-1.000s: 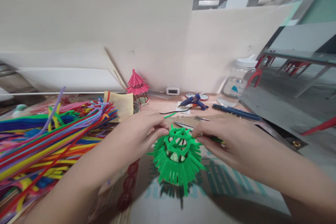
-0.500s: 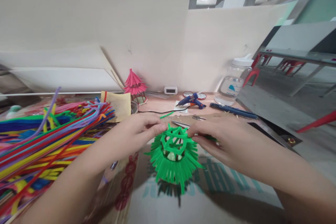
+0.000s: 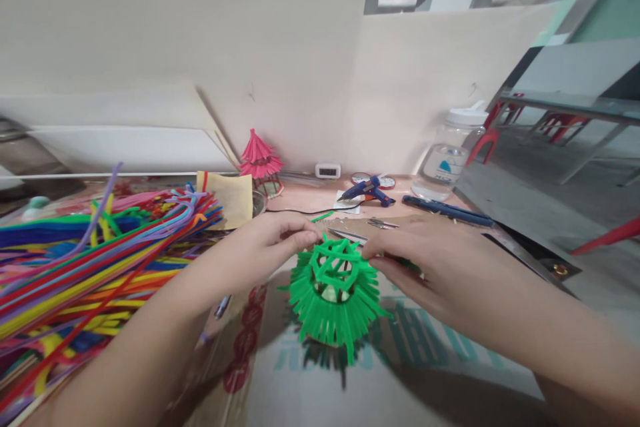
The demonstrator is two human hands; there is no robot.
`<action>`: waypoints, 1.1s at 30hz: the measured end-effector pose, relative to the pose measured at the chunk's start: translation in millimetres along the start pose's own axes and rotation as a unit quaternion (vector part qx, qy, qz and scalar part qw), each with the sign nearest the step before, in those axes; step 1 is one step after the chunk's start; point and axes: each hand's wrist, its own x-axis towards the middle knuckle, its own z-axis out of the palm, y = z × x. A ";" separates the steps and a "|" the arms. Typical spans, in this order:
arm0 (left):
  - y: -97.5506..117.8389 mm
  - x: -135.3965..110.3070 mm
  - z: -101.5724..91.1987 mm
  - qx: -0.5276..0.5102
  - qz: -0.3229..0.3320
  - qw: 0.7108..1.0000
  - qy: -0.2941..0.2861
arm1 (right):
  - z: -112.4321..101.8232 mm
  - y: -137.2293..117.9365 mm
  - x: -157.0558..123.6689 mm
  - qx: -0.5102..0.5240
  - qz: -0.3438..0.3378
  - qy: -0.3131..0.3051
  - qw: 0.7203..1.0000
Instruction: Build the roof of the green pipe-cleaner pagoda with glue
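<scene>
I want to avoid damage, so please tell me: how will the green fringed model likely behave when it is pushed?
The green fringed model is probably light, since its upper part is an open lattice with gaps. Its splayed strips would likely bend under a push, because their outer ends stick out free.

Cannot read the digits on the clock (too blurred), lettering on the bottle, or teal characters on the cardboard.
</scene>
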 end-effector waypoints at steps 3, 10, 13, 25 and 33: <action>-2.6 1.1 -0.3 -0.018 0.016 0.999 -0.030 | -0.4 1.3 2.2 0.007 0.002 0.006 1.000; -12.8 6.8 -1.5 -0.094 -0.012 0.992 -0.087 | -5.9 1.8 4.9 0.042 -0.006 -0.014 0.999; -13.6 8.4 -1.7 -0.112 -0.006 0.988 -0.108 | -7.1 1.4 5.6 0.047 -0.007 -0.031 0.998; -10.8 10.2 -0.7 -0.114 -0.019 0.988 -0.102 | 0.6 -0.9 6.2 0.020 0.014 -0.028 0.999; -12.6 8.7 -1.9 -0.123 -0.022 0.987 -0.100 | 1.7 -0.1 6.5 0.025 0.024 -0.028 0.999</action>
